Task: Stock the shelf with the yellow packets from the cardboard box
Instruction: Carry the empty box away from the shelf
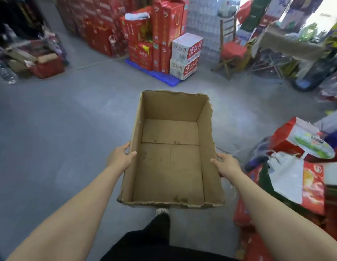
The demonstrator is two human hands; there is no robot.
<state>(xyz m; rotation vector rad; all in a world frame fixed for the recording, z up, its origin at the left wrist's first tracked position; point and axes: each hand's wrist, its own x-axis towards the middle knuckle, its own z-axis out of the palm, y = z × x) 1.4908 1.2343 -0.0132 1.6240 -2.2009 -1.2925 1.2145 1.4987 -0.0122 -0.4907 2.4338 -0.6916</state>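
You're carrying the cardboard box [171,147] out in front of you, open top up, clear of the grey floor [69,119]. Your left hand [120,157] clamps the left wall: thumb hooked over the rim and inside, fingers wrapped on the outside. Your right hand [225,164] mirrors it on the right wall, thumb over the rim. Gripping both side walls at mid-length likely keeps the box level and stops the thin walls bowing.

Box is empty: bare brown bottom flaps with a centre seam and a few dark stains. No yellow packets in view, no shelf either, so I'd judge the stocking is done and this is the empty being taken away.

Material: plain corrugated board, matte, top edges ragged where the flaps were torn off, so it's light and floppy.

Beyond the box's far end: stacked glossy red cartons [145,38] and white cartons [186,55] on a blue pallet [156,75]. To the box's right: crinkled red bags [295,166].
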